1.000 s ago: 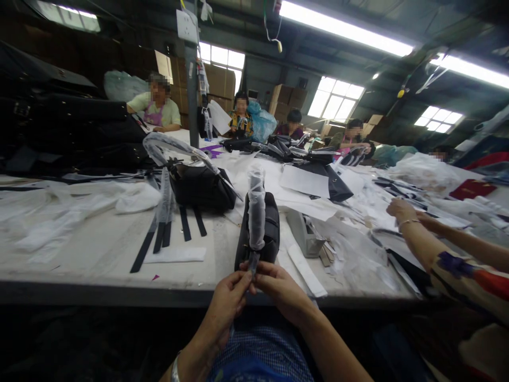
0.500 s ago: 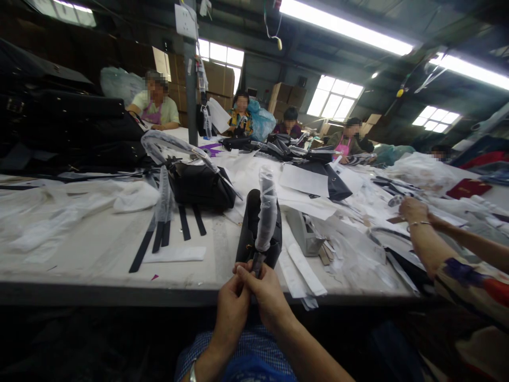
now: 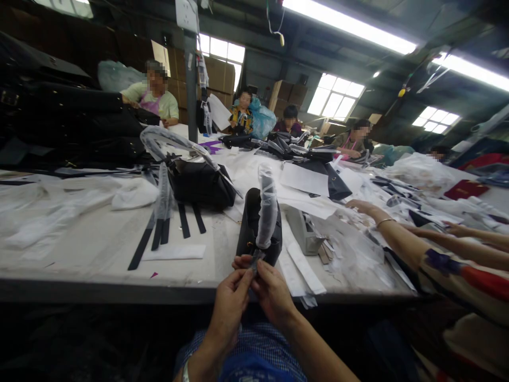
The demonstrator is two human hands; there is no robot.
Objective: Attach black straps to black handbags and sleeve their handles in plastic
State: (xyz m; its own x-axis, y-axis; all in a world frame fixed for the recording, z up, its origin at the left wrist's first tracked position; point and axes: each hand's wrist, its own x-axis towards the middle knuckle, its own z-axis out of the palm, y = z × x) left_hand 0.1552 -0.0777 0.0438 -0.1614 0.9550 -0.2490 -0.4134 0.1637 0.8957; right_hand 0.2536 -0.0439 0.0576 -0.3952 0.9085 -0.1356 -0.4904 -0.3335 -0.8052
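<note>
A black handbag [image 3: 251, 225] stands on its end near the front edge of the long worktable [image 3: 99, 239]. Its handle [image 3: 266, 207] is wrapped in clear plastic film and arches over the top. My left hand [image 3: 229, 300] and my right hand [image 3: 271, 289] meet just below the bag at the table edge. Both pinch the lower end of the wrapped handle, fingers closed on it. A silver bracelet shows on my left wrist.
A second black bag [image 3: 201, 183] with a wrapped handle and loose black straps [image 3: 159, 236] lies to the left. White paper and plastic sheets litter the table. A neighbour's arms [image 3: 401, 241] reach over it at right. Several people sit at the far side. Black bags are stacked at far left.
My hands stayed pinched on the handle's end and shifted slightly. The wrapped handle leaned a little to the right. The neighbour's hand moved left, reaching further across the table.
</note>
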